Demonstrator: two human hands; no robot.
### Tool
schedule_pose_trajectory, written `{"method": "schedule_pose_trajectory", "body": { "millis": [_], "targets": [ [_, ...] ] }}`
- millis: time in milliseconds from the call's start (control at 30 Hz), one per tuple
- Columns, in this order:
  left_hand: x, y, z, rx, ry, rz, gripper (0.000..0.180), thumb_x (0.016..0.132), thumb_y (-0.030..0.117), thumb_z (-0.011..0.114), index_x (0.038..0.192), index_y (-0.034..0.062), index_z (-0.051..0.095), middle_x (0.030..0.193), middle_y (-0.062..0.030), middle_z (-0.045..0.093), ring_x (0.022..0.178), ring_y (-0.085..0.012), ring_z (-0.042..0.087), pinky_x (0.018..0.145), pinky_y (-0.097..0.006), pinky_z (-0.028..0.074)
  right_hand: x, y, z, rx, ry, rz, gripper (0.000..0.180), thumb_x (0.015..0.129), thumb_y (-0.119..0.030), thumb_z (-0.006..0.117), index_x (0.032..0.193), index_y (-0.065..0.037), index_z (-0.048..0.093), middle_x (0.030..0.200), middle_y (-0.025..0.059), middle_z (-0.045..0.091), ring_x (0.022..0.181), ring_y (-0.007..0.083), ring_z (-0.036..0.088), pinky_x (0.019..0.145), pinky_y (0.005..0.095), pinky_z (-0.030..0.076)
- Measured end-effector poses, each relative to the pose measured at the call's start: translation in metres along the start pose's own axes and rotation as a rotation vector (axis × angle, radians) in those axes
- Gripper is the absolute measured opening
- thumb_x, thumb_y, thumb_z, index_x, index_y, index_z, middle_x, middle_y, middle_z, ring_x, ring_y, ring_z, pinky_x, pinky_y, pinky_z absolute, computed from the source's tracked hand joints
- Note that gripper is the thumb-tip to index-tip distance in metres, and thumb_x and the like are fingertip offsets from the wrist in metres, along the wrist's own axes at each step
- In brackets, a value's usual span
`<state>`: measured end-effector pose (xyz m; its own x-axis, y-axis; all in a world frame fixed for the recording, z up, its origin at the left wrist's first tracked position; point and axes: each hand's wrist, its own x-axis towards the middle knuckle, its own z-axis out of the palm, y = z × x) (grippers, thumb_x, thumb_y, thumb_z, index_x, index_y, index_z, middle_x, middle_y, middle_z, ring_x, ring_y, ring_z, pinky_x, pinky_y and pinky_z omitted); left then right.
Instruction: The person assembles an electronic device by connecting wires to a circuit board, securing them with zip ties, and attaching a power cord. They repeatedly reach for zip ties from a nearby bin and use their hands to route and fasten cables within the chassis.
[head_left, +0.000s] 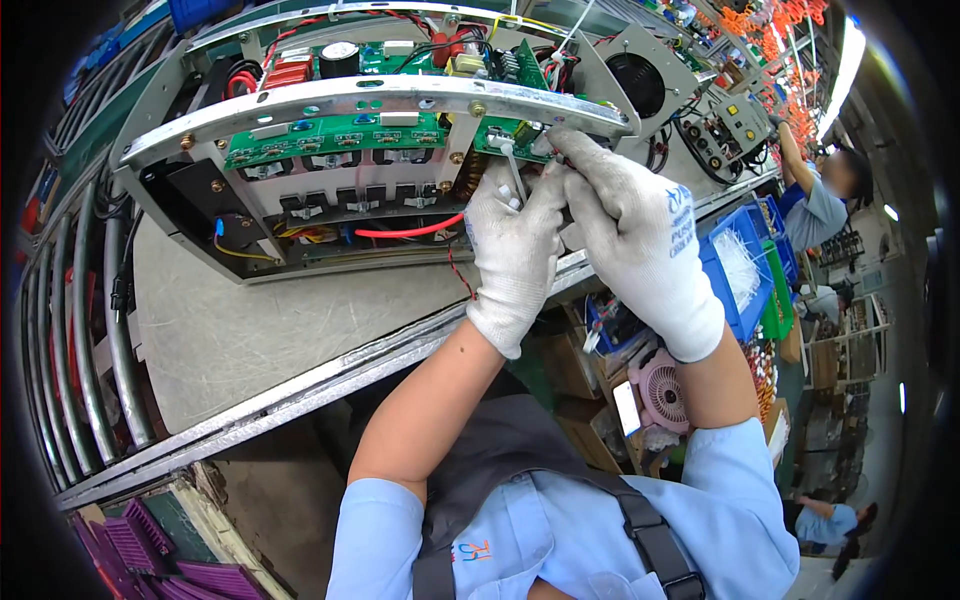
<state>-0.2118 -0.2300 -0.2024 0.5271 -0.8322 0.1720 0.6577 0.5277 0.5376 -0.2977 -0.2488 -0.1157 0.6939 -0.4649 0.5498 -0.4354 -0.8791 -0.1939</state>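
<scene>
Pinching a white cable tie (513, 172) between them, both gloved hands, left hand (515, 250) and right hand (635, 240), work at the green circuit board (508, 135) inside an open metal chassis (380, 95). A red wire (410, 230) runs just beside them. The chassis sits on a grey desk (230, 330); blue bins (745, 265) and another worker (815, 200) lie beyond.

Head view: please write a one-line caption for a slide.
Two gloved hands, left hand and right hand, fasten a white cable tie on an open electronics chassis.
</scene>
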Motion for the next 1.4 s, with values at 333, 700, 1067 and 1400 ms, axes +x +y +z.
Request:
{"method": "schedule_pose_trajectory", "body": {
  "millis": [333,700,1067,1400],
  "targets": [
    [-0.026,0.035,-0.008,0.551,-0.068,0.057,0.022,0.095,0.016,0.058,0.111,0.0003,0.058,0.083,-0.0031,0.064,0.077,-0.0074,0.057,0.074,-0.021,0.044,-0.036,0.002,0.017,0.791,-0.011,0.391,0.045,0.093,-0.014,0.058,0.135,-0.003,0.047,0.081,0.0048,0.065,0.059,0.0143,0.059,0.058,0.0271,0.048],
    [-0.15,0.059,-0.032,0.546,-0.059,-0.405,0.02,0.092,0.015,0.063,0.1,-0.003,0.065,0.078,0.0009,0.061,0.069,-0.0042,0.052,0.062,-0.02,0.041,-0.064,-0.04,0.044,1.541,0.158,0.63,0.025,0.092,-0.017,0.061,0.114,-0.003,0.058,0.074,0.0004,0.057,0.053,0.0056,0.046,0.051,0.022,0.04],
    [-0.122,0.048,-0.075,1.57,-0.128,0.175,0.023,0.084,0.015,0.068,0.1,-0.0005,0.063,0.086,-0.0188,0.065,0.081,-0.0311,0.065,0.07,-0.037,0.05,-0.092,-0.013,0.06,0.992,-0.502,0.621,0.02,0.085,-0.015,0.071,0.095,0.001,0.066,0.073,0.0006,0.063,0.062,0.0039,0.053,0.055,0.02,0.043],
    [-0.083,0.09,-0.104,1.047,0.282,-0.094,0.024,0.091,0.012,0.057,0.11,-0.0032,0.061,0.076,-0.0053,0.062,0.067,-0.008,0.054,0.061,-0.025,0.045,-0.063,-0.034,0.117,0.725,-0.356,0.611,0.011,0.086,-0.01,0.066,0.093,-0.001,0.067,0.076,0.0077,0.066,0.065,0.0126,0.061,0.059,0.0294,0.048]
  ]
}}
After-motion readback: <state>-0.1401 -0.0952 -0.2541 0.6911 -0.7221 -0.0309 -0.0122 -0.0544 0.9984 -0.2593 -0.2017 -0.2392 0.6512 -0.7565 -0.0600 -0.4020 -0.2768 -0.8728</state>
